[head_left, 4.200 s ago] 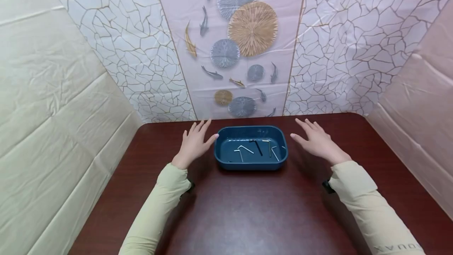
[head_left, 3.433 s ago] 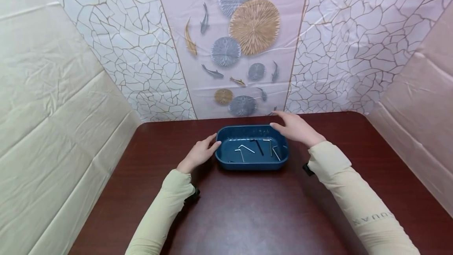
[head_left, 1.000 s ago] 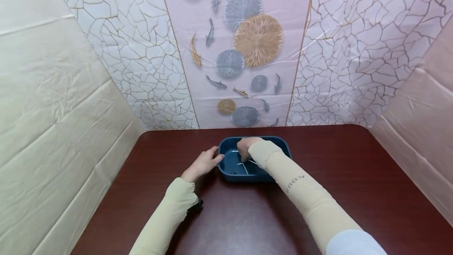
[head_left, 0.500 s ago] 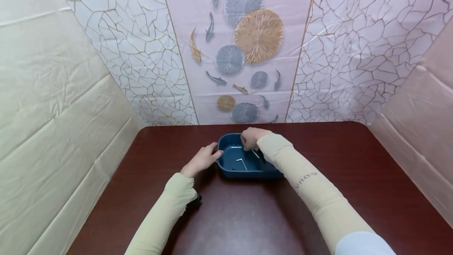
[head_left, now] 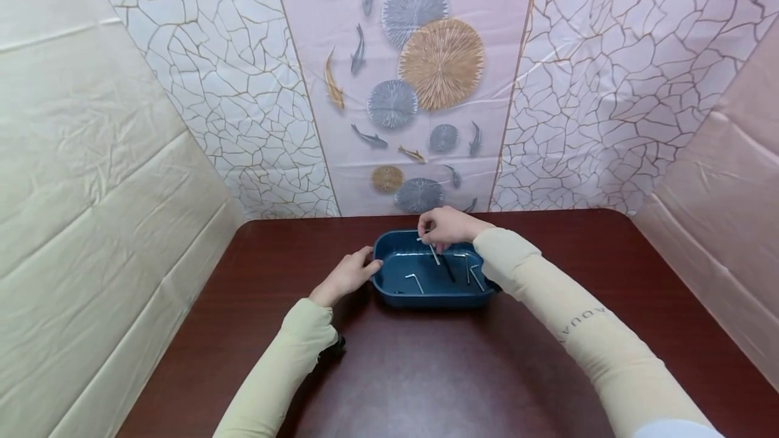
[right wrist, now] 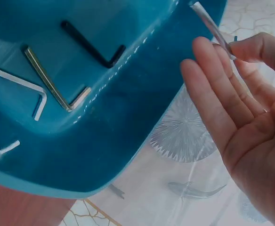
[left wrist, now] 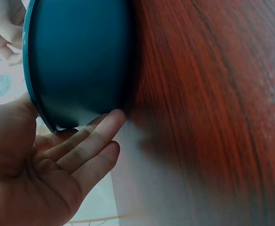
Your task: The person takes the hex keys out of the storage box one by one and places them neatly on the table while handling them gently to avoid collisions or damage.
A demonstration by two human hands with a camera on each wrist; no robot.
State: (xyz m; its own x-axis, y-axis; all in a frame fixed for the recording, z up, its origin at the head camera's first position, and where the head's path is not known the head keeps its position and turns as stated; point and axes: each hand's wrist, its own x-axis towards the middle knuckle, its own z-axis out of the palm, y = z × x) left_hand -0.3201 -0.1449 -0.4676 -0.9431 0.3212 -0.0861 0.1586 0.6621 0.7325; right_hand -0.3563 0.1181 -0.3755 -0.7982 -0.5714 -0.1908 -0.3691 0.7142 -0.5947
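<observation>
A silver hex key (head_left: 434, 255) is pinched between thumb and index finger of my right hand (head_left: 453, 226), tilted over the blue tray (head_left: 433, 301) near its back wall. The other fingers of that hand (right wrist: 250, 108) are extended in the right wrist view. My left hand (head_left: 345, 277) holds the tray's left end, thumb at the rim and fingers along the outer wall (left wrist: 81, 61). Inside the tray lie a silver hex key (head_left: 416, 280) at left, a black one (right wrist: 88, 44), a brass-coloured one (right wrist: 48, 80) and another silver one (right wrist: 22, 83) at right.
The tray stands on a dark red-brown table (head_left: 414, 370), close to its back edge. Behind rises a patterned cloth backdrop (head_left: 402, 147), with pale cloth walls on both sides. A short silver end (right wrist: 9, 147) shows in the tray's right corner.
Both hands came in from beside the tray; the left took hold of its left end. The right reached inside, took a silver hex key and raised it, moving slightly up and right.
</observation>
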